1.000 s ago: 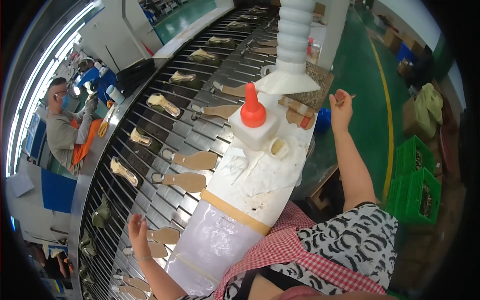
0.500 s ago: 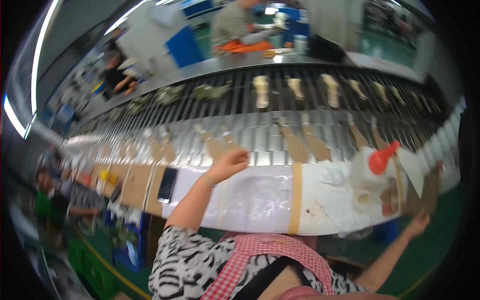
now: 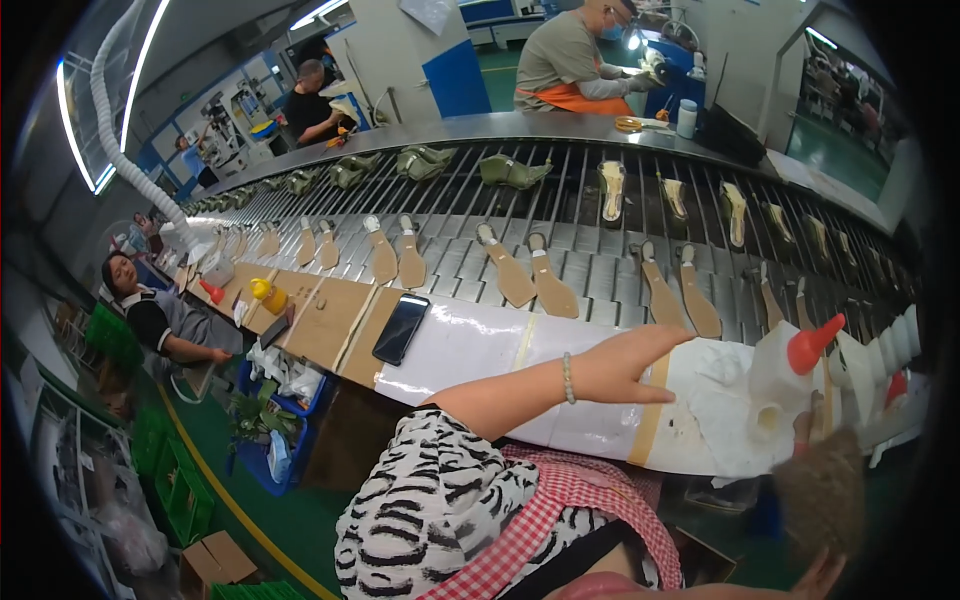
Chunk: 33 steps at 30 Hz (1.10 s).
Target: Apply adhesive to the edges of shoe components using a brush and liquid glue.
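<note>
My left hand (image 3: 632,366), with a beaded bracelet at its wrist, reaches across the white work board (image 3: 570,425). Its fingers are stretched out, thumb apart, and nothing is in them. My right hand (image 3: 822,578) is low at the right edge, partly cut off by the rim. A blurred brown, flat-looking piece (image 3: 825,490) extends up from its fingers; its kind cannot be made out. Between the hands stands a whitish plastic bottle (image 3: 778,370) with a red nozzle. Tan shoe insoles (image 3: 690,295) lie in pairs on the metal slat conveyor (image 3: 460,285) beyond my left hand.
A black phone (image 3: 402,328) lies on the board's left part. A farther rack line (image 3: 580,185) carries green and cream shoe pieces. A yellow bottle (image 3: 268,295) stands farther left. A blue bin (image 3: 270,460) stands below. Co-workers are across the line and at left.
My left hand has moved right, and its fingers have spread. My right hand has come down and nearer with the brown piece. The view has shifted, showing more of the left side.
</note>
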### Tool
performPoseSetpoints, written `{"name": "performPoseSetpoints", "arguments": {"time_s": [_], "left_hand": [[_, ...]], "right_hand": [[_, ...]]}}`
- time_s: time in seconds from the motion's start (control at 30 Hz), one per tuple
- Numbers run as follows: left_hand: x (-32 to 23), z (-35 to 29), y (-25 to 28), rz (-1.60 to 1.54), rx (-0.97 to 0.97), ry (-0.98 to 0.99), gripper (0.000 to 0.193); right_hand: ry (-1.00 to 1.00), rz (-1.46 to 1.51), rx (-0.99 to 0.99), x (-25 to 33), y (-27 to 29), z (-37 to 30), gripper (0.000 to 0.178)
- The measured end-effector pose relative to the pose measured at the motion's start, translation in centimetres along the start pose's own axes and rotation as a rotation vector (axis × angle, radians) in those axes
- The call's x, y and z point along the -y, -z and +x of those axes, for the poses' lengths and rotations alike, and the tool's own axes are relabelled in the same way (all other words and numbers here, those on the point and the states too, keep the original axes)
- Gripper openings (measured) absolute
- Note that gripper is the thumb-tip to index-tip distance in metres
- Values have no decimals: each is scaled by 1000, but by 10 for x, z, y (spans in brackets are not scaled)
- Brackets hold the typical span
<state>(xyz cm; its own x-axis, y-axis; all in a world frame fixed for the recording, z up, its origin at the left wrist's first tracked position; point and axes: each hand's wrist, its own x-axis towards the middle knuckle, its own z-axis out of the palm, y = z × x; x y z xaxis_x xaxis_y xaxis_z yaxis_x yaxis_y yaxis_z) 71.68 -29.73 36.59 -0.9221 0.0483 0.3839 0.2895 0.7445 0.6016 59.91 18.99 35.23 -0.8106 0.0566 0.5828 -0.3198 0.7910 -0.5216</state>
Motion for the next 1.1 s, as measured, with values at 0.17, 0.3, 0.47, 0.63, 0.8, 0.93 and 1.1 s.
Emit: {"name": "performPoseSetpoints", "arguments": {"time_s": [0.17, 0.3, 0.47, 0.63, 0.8, 0.93, 1.1], "left_hand": [[-15, -24, 3, -376, 216, -60, 90], [22, -85, 9, -820, 239, 342, 42], [42, -144, -10, -1206, -224, 794, 49], [61, -191, -46, -1542, -427, 945, 52], [52, -234, -14, -1448, -42, 1146, 38], [49, -213, -4, -123, -128, 596, 30], [73, -191, -31, 182, -259, 357, 55]], "right_hand": [[110, 742, 645, 135, -77, -21, 20], [361, 620, 889, 210, -155, -20, 38], [419, 791, 1127, 257, -187, -39, 50], [386, 625, 1268, 271, -209, -72, 25], [511, 481, 1218, 270, -210, -86, 23], [129, 481, 1294, 285, -214, -97, 31], [408, 391, 1116, 308, -237, -118, 28]]}}
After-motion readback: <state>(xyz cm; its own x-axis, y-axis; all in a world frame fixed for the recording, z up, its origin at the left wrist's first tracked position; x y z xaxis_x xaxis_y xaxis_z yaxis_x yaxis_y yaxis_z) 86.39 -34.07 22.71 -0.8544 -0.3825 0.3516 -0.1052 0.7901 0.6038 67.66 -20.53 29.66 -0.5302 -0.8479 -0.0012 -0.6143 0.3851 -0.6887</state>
